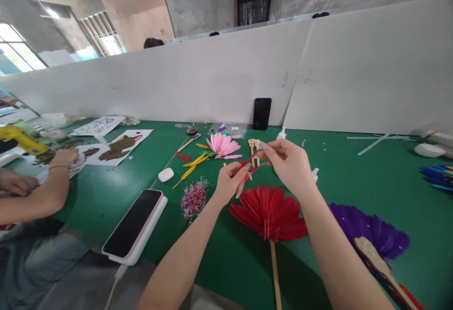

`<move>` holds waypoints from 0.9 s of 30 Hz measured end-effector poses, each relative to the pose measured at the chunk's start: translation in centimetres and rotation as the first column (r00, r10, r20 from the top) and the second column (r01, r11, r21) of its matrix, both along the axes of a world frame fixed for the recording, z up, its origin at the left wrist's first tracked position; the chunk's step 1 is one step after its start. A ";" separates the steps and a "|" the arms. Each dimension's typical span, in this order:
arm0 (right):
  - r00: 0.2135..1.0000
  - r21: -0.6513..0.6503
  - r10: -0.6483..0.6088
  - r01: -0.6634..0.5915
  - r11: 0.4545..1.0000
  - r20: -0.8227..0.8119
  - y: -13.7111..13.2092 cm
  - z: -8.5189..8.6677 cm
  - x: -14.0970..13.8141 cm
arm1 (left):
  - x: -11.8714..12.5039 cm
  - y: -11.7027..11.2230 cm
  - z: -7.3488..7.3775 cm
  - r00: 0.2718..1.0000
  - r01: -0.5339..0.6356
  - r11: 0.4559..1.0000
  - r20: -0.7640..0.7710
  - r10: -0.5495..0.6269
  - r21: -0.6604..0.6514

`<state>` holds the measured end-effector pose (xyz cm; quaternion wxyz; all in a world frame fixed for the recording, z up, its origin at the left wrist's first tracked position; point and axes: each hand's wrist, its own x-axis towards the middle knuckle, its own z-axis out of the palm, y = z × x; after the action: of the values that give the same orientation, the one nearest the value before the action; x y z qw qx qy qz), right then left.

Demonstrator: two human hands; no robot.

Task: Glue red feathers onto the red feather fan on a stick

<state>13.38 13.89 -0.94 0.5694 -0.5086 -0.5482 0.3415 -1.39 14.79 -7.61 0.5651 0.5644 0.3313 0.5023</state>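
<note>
Above the red feather fan (267, 211), my left hand (229, 183) pinches a thin red cord (252, 155). My right hand (290, 163) grips the cord's other end between thumb and fingertips. Some red strands dangle below the fingers; whether they belong to a tassel I cannot tell. The fan lies spread out under both hands, its wooden stick pointing toward me. Just behind the fingers are small wooden fan handles (252, 145), partly covered. A pink feather bunch (222, 145) lies beyond my left hand, near yellow feathers (194, 164).
A pile of colourful bits (194, 198) and a phone on a white power bank (136, 225) lie left. At right is a purple feather fan (371, 230). A black phone (262, 113) leans on the white partition (198, 83). A co-worker's arm (58, 185) rests far left.
</note>
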 end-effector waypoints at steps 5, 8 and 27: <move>0.999 -0.079 0.025 -0.028 0.997 -0.036 0.2 0.0 0.0 | 0.5 -0.7 0.2 0.973 -0.176 0.982 -0.142 0.184 0.068; 0.998 -0.109 0.032 -0.038 0.993 -0.053 0.3 0.0 -0.1 | 0.7 -0.9 0.0 0.937 -0.257 0.955 -0.202 0.284 0.150; 0.989 -0.002 0.002 -0.002 1.000 0.145 0.5 -1.1 -0.3 | -0.1 -0.5 -1.6 0.504 -0.057 0.427 -0.343 0.793 0.903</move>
<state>13.08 14.35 -2.04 0.5275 -0.5320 -0.5882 0.3046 -1.44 14.29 -9.20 -0.1159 0.7824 0.4102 0.4540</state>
